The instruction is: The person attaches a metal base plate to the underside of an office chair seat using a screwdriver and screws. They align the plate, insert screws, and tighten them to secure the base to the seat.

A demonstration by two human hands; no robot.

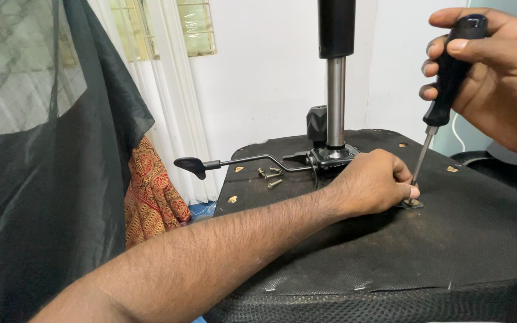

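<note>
Two hands work one screwdriver (447, 84) on the upturned chair seat underside (450, 239), near its right edge. Its long axis stands nearly upright, black handle topmost, tip down at a small metal bracket (413, 204). Right hand (498, 78) clenches the handle; left hand (375, 182), forearm outstretched, pinches at the tip.

The seat underside (450, 239) lies flat, facing up. The gas column (335, 90) stands upright at its far middle, on the mechanism plate (330, 157). A lever (234, 162) runs left from the plate, past the seat's edge. Loose bolts (270, 176) lie just before the lever. The left hand (372, 182) rests on the seat, right of the plate, fingertips at a bracket (413, 204). The right hand (498, 78) holds a screwdriver (444, 96) above, tip down on the bracket. Cloth (49, 161) hangs far left.
</note>
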